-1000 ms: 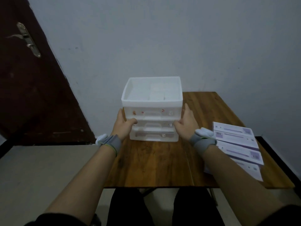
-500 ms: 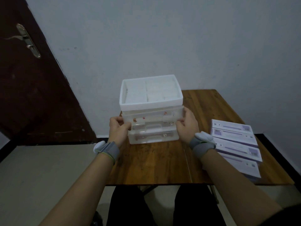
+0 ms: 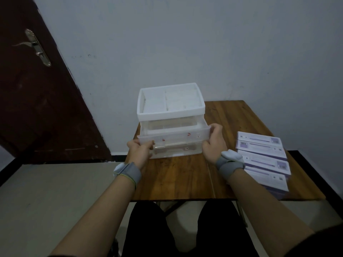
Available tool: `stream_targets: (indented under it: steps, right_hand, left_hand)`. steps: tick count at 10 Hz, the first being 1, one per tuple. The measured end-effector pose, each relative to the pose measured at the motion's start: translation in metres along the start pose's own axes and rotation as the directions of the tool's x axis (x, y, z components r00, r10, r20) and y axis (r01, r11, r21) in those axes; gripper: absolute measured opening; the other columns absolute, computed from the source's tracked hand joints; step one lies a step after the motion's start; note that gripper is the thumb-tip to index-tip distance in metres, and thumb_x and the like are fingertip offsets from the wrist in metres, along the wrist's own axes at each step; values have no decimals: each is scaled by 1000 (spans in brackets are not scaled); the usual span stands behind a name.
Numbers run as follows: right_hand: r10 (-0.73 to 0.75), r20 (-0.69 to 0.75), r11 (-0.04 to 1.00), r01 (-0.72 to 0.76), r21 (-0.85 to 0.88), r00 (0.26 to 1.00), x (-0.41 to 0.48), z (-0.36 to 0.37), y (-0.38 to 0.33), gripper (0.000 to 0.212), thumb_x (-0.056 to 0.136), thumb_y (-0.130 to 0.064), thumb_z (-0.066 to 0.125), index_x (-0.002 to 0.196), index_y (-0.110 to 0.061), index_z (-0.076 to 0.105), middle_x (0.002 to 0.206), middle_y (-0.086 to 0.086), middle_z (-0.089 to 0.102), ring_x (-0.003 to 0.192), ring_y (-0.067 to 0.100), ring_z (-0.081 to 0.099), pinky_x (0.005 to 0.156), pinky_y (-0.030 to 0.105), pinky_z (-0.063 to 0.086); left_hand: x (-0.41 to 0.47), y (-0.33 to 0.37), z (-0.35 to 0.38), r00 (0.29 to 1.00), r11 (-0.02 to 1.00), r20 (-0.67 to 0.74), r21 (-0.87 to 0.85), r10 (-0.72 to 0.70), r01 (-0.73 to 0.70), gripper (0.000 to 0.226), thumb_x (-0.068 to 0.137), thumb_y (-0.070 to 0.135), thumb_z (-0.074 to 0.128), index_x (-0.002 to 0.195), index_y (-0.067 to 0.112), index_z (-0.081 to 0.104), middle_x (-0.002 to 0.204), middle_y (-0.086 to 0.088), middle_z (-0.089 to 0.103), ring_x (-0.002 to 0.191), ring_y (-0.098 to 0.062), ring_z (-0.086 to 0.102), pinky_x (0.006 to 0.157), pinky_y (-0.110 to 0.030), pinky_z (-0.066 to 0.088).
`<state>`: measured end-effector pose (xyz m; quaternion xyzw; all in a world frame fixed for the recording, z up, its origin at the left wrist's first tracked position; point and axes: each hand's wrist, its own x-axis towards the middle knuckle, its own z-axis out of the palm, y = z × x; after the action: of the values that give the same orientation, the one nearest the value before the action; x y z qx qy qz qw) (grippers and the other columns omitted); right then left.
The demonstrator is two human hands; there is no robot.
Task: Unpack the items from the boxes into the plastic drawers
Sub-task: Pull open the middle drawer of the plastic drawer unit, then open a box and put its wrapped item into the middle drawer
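Top drawer [image 3: 174,135] now further out, both hands' grip at its ends.

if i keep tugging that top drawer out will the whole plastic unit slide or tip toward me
Possibly. The drawer unit looks like thin translucent plastic, so probably light, and it sits on a smooth wooden table, so it may slide. With the left hand and right hand both on the top drawer, nothing braces the frame, so it could tilt forward.

The small red marks on the top drawer [image 3: 174,138] front are too small to be read. The print on the boxes [image 3: 263,160] beside the drawer is blurred.
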<state>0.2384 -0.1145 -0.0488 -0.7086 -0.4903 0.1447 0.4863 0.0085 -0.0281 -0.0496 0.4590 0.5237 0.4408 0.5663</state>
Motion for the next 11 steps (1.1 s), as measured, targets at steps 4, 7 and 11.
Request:
stream_targets:
  steps: [4,7,11]
  right_hand:
    - [-129,-247,750,-68,-658,961,-36,-54,67,24,88,-38,44,97,-21,59,93,3,60,82,23,55,68,33,40]
    - [13,-359,803,-224,-552,933,-21,-64,96,39,88,-41,35,102,-17,63,100,6,62,92,28,57,75,44,47]
    - [368,-579,929,-270,251,727,3,-93,108,32,99,-37,31,97,-22,60,71,-2,66,61,11,64,61,33,56]
  left_hand:
    - [-4,-44,58,929,983,351,175,-119,60,73,84,5,60,149,21,32,146,-2,42,127,-26,45,103,-43,46]
    - [8,-53,96,941,983,321,175,-110,55,79,83,7,64,150,26,28,149,1,37,131,-23,39,106,-46,42]
    - [3,-63,155,711,781,680,537,-179,-318,65,86,6,64,143,24,40,136,-2,49,127,-19,45,96,-29,43]
